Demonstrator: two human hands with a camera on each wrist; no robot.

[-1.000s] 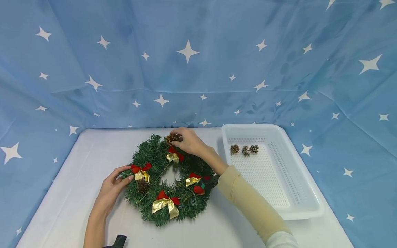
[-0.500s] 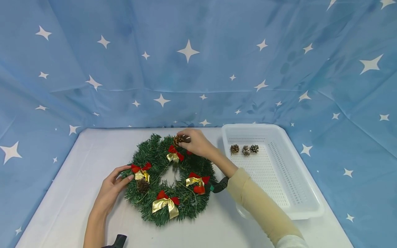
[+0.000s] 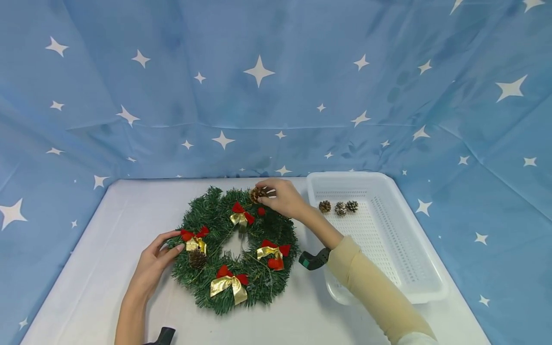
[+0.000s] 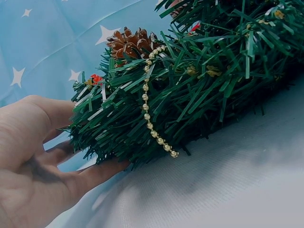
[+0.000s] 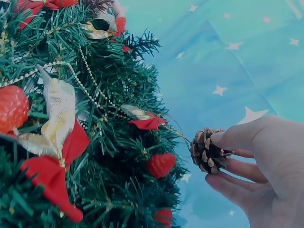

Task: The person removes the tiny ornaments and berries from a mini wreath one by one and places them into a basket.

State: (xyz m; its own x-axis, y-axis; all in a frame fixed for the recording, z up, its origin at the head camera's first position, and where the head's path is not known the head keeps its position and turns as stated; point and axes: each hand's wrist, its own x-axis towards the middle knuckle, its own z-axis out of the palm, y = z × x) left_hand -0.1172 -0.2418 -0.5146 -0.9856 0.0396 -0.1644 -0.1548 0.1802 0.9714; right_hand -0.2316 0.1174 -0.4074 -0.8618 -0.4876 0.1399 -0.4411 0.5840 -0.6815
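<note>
A green wreath (image 3: 200, 208) with red and gold bows lies on the white table. My left hand (image 3: 148, 268) holds its left edge; in the left wrist view the fingers (image 4: 102, 172) reach under the branches. At the wreath's far side my right hand (image 3: 286, 201) pinches a brown pine cone (image 5: 204, 152) between thumb and fingers. A thin gold strand (image 5: 173, 130) runs from this cone to the wreath. Another pine cone (image 3: 197, 259) sits on the wreath's left part, below a bow (image 3: 196, 239). Gold beads (image 4: 146, 114) hang over the edge in the left wrist view.
On the right stands a white plastic basket (image 3: 424, 249), with three small pine cones (image 3: 340, 208) near its far left corner. A blue star-patterned cloth (image 3: 258, 110) rises behind and beside the table (image 3: 99, 268). The right forearm crosses the basket's near left side.
My right hand has moved to the right along the wreath's far side with the pine cone, its forearm shifting right too. The left hand keeps its place on the wreath.
</note>
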